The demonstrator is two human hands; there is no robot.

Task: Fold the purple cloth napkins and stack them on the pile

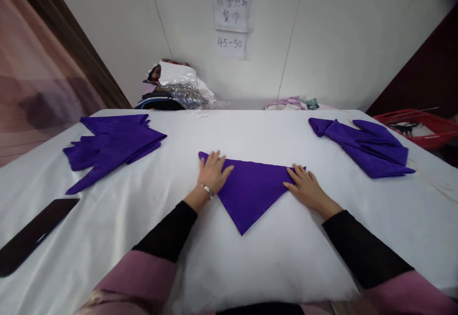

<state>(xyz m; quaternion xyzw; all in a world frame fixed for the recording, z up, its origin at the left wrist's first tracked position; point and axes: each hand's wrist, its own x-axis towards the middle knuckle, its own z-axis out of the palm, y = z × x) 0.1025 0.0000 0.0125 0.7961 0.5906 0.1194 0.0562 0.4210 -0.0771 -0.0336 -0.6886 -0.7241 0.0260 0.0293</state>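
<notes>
A purple cloth napkin (252, 193) lies folded as a triangle on the white-covered table, its long edge away from me and its point toward me. Flat on its left corner rests my left hand (212, 172), fingers spread, with a bracelet at the wrist. Over the right corner lies my right hand (306, 185), fingers stretched out; a small tip of cloth shows beyond them. Both hands press from above and grasp nothing. The cloth under the palms and fingers is hidden.
Several folded purple napkins (118, 143) lie at the left, more purple napkins (368, 148) at the right. A black phone (37, 231) rests near the left edge. Behind the table are a plastic-wrapped fabric pile (182, 86) and pink cloth (288, 103). A red basket (434, 133) stands far right.
</notes>
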